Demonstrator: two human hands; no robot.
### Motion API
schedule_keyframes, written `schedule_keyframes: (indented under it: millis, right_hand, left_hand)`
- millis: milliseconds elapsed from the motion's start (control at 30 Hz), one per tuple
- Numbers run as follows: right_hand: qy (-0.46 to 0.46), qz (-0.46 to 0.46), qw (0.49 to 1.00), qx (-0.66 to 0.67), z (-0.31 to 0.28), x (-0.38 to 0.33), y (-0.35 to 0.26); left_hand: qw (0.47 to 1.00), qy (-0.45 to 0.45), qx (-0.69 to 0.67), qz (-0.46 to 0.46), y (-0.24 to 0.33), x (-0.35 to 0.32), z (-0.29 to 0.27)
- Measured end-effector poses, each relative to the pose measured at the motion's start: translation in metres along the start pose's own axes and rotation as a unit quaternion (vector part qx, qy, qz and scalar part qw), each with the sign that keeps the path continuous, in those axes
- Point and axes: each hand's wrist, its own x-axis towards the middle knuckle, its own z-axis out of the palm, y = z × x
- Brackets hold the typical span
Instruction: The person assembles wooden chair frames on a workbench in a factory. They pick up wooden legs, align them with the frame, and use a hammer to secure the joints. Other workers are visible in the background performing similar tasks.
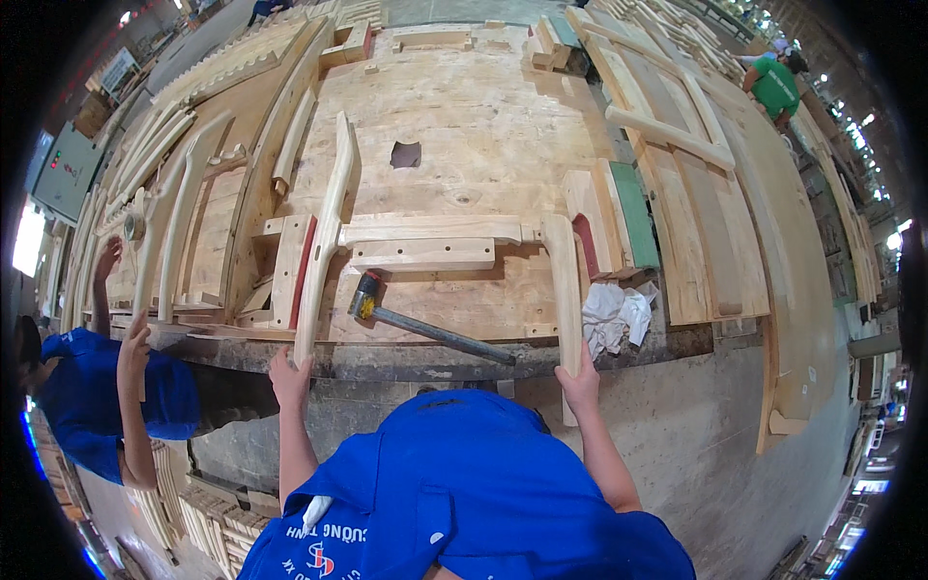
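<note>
A pale wooden chair-frame assembly lies on the plywood workbench [483, 135]: a long curved leg [329, 222] on the left, a straight leg [565, 280] on the right, and a cross rail [435, 230] joining them. My left hand [288, 377] grips the near end of the curved leg at the bench edge. My right hand [578, 379] grips the near end of the straight leg. A hammer [425, 324] with a dark handle lies on the bench between the two legs.
White rags [617, 314] lie at the bench's right edge. Stacks of curved wooden parts [174, 203] fill the left side, long boards [696, 193] the right. A person in blue [97, 387] stands at the left, another in green [775, 87] far right.
</note>
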Motion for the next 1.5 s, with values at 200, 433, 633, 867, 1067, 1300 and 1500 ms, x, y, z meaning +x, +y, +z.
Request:
schedule_keyframes:
  millis: [200,433,633,867,1067,1300,1500]
  right_hand:
    - [-0.015,0.001,0.999,-0.051,0.001,-0.006,-0.01]
    - [-0.024,-0.034,0.996,-0.078,0.003,0.001,-0.005]
    - [-0.021,-0.067,0.995,-0.074,0.003,-0.005,-0.001]
    - [-0.019,-0.059,0.995,-0.084,0.011,-0.011,-0.002]
    - [-0.012,-0.046,0.997,-0.067,0.011,-0.013,-0.003]
    - [-0.007,0.015,0.996,-0.084,0.011,-0.027,-0.009]
    - [-0.022,0.087,0.99,-0.108,0.001,-0.062,0.014]
  left_hand:
    - [0.98,-0.162,-0.116,-0.027,-0.006,0.006,-0.004]
    - [0.979,-0.128,-0.153,0.05,-0.029,0.002,0.012]
    - [0.945,-0.225,-0.233,-0.047,-0.022,0.002,0.003]
    - [0.986,-0.065,0.041,0.146,-0.006,0.005,-0.008]
    - [0.912,-0.039,-0.003,0.408,0.148,0.071,0.004]
    - [0.865,-0.131,0.159,0.458,0.277,0.109,0.061]
    - [0.88,-0.18,0.166,0.407,0.289,0.113,0.079]
